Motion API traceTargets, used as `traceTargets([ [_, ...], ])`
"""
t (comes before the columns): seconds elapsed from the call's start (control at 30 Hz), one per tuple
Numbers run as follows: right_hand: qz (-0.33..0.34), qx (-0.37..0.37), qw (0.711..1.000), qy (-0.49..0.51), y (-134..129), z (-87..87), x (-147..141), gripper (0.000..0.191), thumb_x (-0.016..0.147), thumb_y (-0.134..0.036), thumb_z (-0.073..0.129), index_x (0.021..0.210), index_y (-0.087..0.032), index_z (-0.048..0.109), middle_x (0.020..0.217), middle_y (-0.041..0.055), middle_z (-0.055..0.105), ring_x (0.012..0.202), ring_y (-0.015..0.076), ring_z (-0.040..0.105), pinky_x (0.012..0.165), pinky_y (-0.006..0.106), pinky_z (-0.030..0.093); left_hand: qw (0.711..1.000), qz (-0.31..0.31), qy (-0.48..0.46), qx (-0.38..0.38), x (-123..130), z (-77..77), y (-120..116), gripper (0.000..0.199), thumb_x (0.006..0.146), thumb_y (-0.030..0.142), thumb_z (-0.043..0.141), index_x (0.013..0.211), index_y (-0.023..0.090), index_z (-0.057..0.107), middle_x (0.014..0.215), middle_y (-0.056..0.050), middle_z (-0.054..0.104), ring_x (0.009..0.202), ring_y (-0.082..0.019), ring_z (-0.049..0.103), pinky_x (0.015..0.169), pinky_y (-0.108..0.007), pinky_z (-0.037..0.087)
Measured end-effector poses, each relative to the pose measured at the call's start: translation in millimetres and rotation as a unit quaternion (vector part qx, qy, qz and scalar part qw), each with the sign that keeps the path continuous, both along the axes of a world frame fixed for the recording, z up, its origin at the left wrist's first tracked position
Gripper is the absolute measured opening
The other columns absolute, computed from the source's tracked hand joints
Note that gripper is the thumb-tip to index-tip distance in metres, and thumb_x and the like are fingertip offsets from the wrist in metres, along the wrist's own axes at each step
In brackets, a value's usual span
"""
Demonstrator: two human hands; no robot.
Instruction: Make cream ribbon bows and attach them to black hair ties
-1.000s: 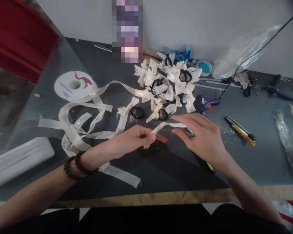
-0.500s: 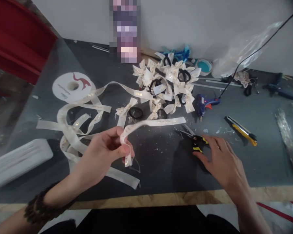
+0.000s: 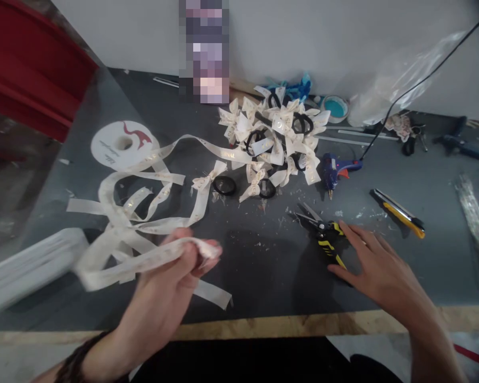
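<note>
My left hand (image 3: 170, 290), blurred by motion, pinches a cream ribbon (image 3: 143, 260) with gold print; its free length trails to the left over other ribbon. Black-and-yellow scissors (image 3: 321, 226) lie on the grey table with their blades apart, pointing up and left. My right hand (image 3: 377, 266) is spread at their handles, its fingers apart and not wrapped round them. Beyond the left hand, a ribbon bow with a black hair tie (image 3: 224, 185) rests on the table. A pile of similar bows (image 3: 279, 125) sits farther back.
A white ribbon spool (image 3: 107, 144) and a long white object (image 3: 35, 263) are at left. A blue glue gun (image 3: 337, 167) with a black cord, a yellow cutter knife (image 3: 399, 213) and a roll of tape (image 3: 335, 107) lie right of centre. The wooden table edge (image 3: 287, 323) runs in front.
My left hand has moved down, and the ribbon's free end has swung from the right to the left. My right hand has moved slightly right and off the scissors, which have turned a little.
</note>
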State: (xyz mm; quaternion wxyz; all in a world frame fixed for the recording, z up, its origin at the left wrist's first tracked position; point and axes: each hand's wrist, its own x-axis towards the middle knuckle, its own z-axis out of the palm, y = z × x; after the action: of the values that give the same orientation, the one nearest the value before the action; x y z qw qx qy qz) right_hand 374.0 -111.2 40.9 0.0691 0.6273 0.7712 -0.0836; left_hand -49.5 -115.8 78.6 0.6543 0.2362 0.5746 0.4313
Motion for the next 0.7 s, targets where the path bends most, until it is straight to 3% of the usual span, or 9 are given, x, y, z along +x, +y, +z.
traceTargets([
  [0.1, -0.035, 0.002, 0.999, -0.009, 1, 1.2, -8, 0.083, 0.088, -0.058, 0.068, 0.158, -0.019, 0.046, 0.143, 0.0200, 0.066, 0.127, 0.0466, 0.065, 0.101, 0.064, 0.058, 0.990, 0.066, -0.117, -0.047, 33, -26.6, 18, 0.028, 0.083, 0.035, 0.092, 0.102, 0.027, 0.073, 0.096, -0.001, 0.080, 0.100, -0.019, 0.077, 0.089, -0.027, 0.066],
  [0.17, -0.065, -0.007, 0.998, -0.001, 3, 3.5, -14, 0.078, 0.083, -0.055, 0.071, 0.149, -0.018, 0.054, 0.136, 0.0195, 0.069, 0.124, 0.0474, 0.068, 0.099, 0.065, 0.058, 0.985, 0.045, -0.159, -0.056, 45, -36.7, 29, 0.028, 0.084, 0.031, 0.091, 0.107, 0.025, 0.075, 0.100, -0.002, 0.081, 0.102, -0.017, 0.077, 0.096, -0.026, 0.065],
  [0.3, -0.131, -0.051, 0.984, 0.112, 2, 13.0, -19, 0.068, 0.078, -0.050, 0.076, 0.137, -0.022, 0.059, 0.127, 0.0171, 0.073, 0.114, 0.0434, 0.073, 0.097, 0.063, 0.060, 0.983, -0.014, -0.182, -0.021, 54, -39.0, 45, 0.019, 0.089, 0.027, 0.087, 0.084, 0.020, 0.070, 0.091, 0.001, 0.075, 0.108, -0.015, 0.076, 0.106, -0.024, 0.060],
  [0.37, -0.165, -0.118, 0.952, 0.228, -6, 18.0, -19, 0.063, 0.082, -0.047, 0.075, 0.138, -0.025, 0.058, 0.125, 0.0154, 0.075, 0.113, 0.0401, 0.075, 0.100, 0.060, 0.060, 0.983, -0.002, -0.184, -0.020, 58, -35.9, 51, 0.023, 0.089, 0.026, 0.087, 0.080, 0.019, 0.066, 0.088, 0.002, 0.072, 0.110, -0.016, 0.076, 0.107, -0.025, 0.059],
  [0.43, -0.194, -0.214, 0.884, 0.368, -18, 20.8, -21, 0.062, 0.088, -0.048, 0.071, 0.145, -0.029, 0.055, 0.125, 0.0149, 0.077, 0.117, 0.0388, 0.076, 0.102, 0.058, 0.060, 0.983, 0.012, -0.183, -0.030, 62, -33.2, 56, 0.027, 0.088, 0.026, 0.087, 0.079, 0.019, 0.063, 0.085, 0.003, 0.069, 0.110, -0.019, 0.077, 0.104, -0.027, 0.060],
  [0.5, -0.213, -0.267, 0.791, 0.507, -31, 20.5, -30, 0.066, 0.090, -0.053, 0.068, 0.151, -0.035, 0.052, 0.128, 0.0144, 0.077, 0.124, 0.0386, 0.073, 0.107, 0.057, 0.058, 0.984, 0.011, -0.176, -0.035, 66, -32.2, 59, 0.030, 0.087, 0.028, 0.088, 0.080, 0.019, 0.060, 0.084, 0.003, 0.067, 0.108, -0.021, 0.078, 0.101, -0.029, 0.061],
  [0.57, -0.229, -0.310, 0.706, 0.594, -42, 17.1, -47, 0.068, 0.090, -0.055, 0.070, 0.154, -0.042, 0.049, 0.148, 0.0104, 0.068, 0.133, 0.0359, 0.069, 0.115, 0.056, 0.052, 0.986, 0.006, -0.165, -0.025, 71, -33.4, 60, 0.029, 0.088, 0.030, 0.087, 0.085, 0.019, 0.061, 0.085, 0.002, 0.070, 0.106, -0.022, 0.077, 0.098, -0.031, 0.060],
  [0.63, -0.203, -0.361, 0.604, 0.681, -47, 11.7, -69, 0.076, 0.082, -0.058, 0.076, 0.151, -0.034, 0.057, 0.149, 0.0130, 0.065, 0.135, 0.0389, 0.065, 0.117, 0.057, 0.048, 0.989, 0.004, -0.146, -0.005, 76, -35.7, 61, 0.030, 0.087, 0.032, 0.088, 0.090, 0.020, 0.061, 0.088, 0.000, 0.072, 0.100, -0.020, 0.076, 0.095, -0.031, 0.059],
  [0.7, -0.224, -0.362, 0.507, 0.750, -48, 5.7, -92, 0.079, 0.078, -0.058, 0.075, 0.149, -0.025, 0.061, 0.146, 0.0156, 0.064, 0.131, 0.0391, 0.063, 0.117, 0.056, 0.045, 0.993, -0.006, -0.122, 0.011, 80, -37.4, 61, 0.032, 0.084, 0.033, 0.090, 0.091, 0.019, 0.063, 0.086, 0.000, 0.071, 0.090, -0.016, 0.071, 0.088, -0.028, 0.056],
])
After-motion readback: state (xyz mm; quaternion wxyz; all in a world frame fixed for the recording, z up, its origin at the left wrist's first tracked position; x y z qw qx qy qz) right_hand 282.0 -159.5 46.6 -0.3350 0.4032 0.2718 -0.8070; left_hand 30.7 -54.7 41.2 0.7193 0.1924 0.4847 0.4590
